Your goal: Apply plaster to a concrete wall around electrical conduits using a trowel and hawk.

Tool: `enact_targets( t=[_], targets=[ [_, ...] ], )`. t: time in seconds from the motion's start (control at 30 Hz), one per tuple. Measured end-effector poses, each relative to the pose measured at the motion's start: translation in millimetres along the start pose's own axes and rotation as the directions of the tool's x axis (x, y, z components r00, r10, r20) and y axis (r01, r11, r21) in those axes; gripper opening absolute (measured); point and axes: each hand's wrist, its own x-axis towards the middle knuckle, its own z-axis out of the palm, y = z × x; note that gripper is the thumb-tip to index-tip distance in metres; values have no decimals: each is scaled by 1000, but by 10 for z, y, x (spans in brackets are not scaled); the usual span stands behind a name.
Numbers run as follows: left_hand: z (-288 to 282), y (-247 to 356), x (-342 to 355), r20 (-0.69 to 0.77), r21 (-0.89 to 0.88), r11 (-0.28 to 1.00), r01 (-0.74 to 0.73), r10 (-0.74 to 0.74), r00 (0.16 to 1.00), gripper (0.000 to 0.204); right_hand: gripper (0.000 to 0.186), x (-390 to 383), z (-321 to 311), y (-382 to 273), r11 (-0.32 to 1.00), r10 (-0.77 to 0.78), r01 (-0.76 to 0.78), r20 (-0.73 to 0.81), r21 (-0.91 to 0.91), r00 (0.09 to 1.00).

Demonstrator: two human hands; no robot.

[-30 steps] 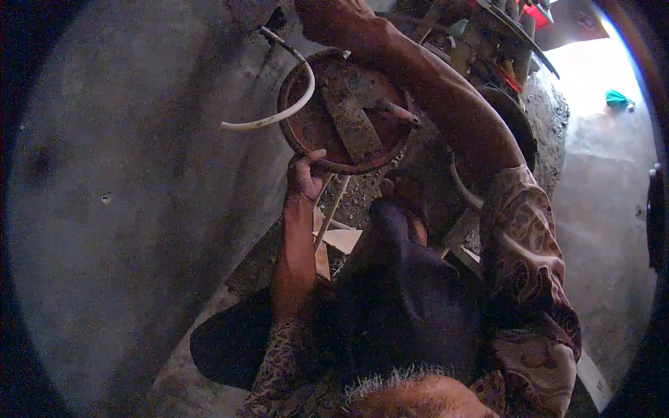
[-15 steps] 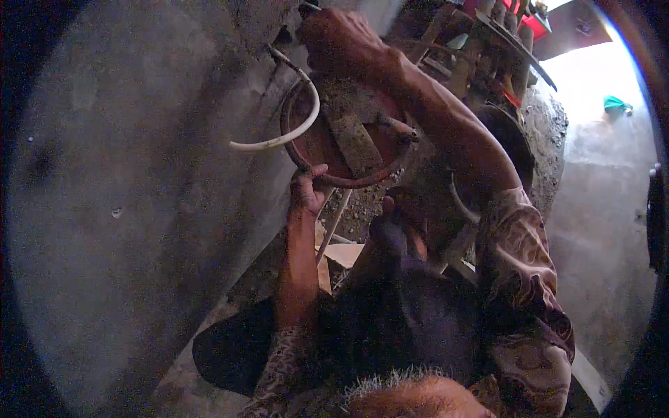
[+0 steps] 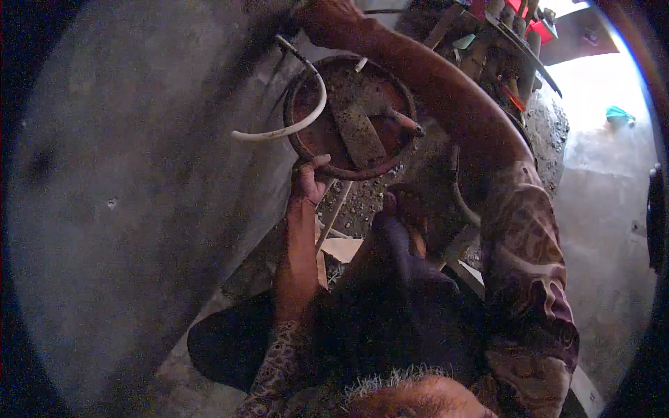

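Left hand (image 3: 308,182): fingers clamped on the near rim of the basin (image 3: 369,171), thumb over the top; fingertips underneath hidden. Basin is reddish, round, just beyond those fingers, tilted or flat, can't tell. Inside it: grey slab (image 3: 359,129), plus a stub (image 3: 405,124) poking over the rim on the side away from the left fingers; its other end is hard to make out.

Right hand (image 3: 324,15): up by the wall (image 3: 139,174), beyond the basin, dark, blurred, cut off by the top edge. Can't tell whether its fingers are apart or together, or what they hold.

White tube (image 3: 268,135) curves between the two hands, to the left; its upper end is lost in shadow.

Room: grey plastered wall left of both hands, gravelly floor (image 3: 366,216) below the left fingers, stick (image 3: 336,217) there too. Dim clutter right of the right hand, bright glare (image 3: 592,80) farther right, washed out.
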Motion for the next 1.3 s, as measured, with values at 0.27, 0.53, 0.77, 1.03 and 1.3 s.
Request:
enact_targets(
  t=[0.27,0.53,0.77,1.03,1.3],
  targets=[
    [194,-196,199,115,-110,993,35,-22,993,38,26,-121,96,258,981,-190,181,-162,-71,968],
    [-153,-104,52,172,112,949,-295,274,946,35,22,-66,-27,36,996,-36,23,163,83,986],
    [-175,-22,74,30,34,991,-131,130,991,42,22,87,441,585,640,-556,680,395,-357,731],
    [105,-83,36,31,-59,997,-46,48,998,27,18,41,856,674,724,-629,630,106,-282,770],
    [-130,2,90,36,47,994,-96,94,995,28,22,214,691,744,670,-515,656,418,-349,749]
  ],
)
